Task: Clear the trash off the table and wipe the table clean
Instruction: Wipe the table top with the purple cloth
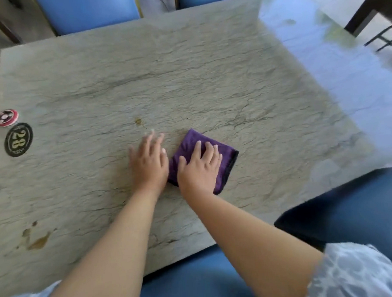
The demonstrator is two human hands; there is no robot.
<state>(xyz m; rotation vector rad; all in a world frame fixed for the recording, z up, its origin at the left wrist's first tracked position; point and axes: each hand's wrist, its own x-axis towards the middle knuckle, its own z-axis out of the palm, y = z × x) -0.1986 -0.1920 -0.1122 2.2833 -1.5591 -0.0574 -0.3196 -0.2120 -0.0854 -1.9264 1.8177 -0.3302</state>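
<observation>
A folded purple cloth (191,143) lies flat near the middle of the beige stone table (186,76). My right hand (199,168) presses on it with straight, spread fingers. My left hand (149,161) lies flat on the bare tabletop just left of the cloth, its fingers blurred. A small brown stain (138,121) sits a little beyond my left fingertips. A larger brown smear (37,239) marks the near left part of the table.
A black oval badge reading 28 (18,139) and a red and black round disc (6,117) sit at the table's left edge. Blue chairs stand at the far side (88,11), at the right (353,217) and below me (197,282).
</observation>
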